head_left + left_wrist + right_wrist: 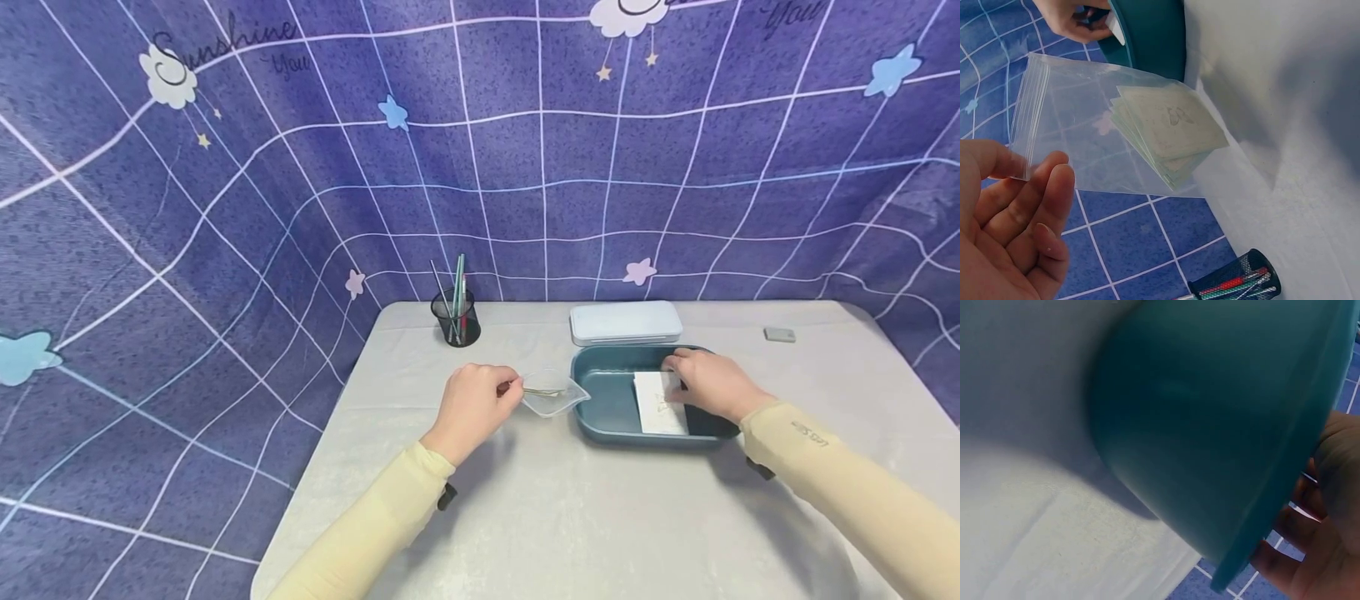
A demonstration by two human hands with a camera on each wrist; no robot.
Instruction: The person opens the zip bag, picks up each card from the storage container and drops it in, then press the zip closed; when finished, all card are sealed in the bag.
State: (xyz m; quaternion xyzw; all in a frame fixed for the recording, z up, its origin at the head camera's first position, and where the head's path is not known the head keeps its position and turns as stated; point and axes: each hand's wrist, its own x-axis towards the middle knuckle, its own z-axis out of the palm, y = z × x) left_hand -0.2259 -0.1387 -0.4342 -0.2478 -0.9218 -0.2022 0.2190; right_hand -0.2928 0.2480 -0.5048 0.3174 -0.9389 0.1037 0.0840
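Observation:
My left hand (480, 404) pinches the corner of a clear zip bag (553, 393) and holds it just above the table, left of a teal tray (607, 412). In the left wrist view the bag (1110, 125) holds a stack of pale green cards (1169, 128). My right hand (712, 383) reaches into the tray and rests its fingers on a white card (660, 407) lying inside. The right wrist view shows the tray's outer wall (1210, 425) close up, with that hand's fingers (1310, 531) beyond the rim.
A pale blue lid (626, 322) lies behind the tray. A black mesh pen cup (456, 317) with pens stands at the back left. A small grey eraser (779, 334) lies at the back right. A purple checked cloth hangs around the grey table (562, 517).

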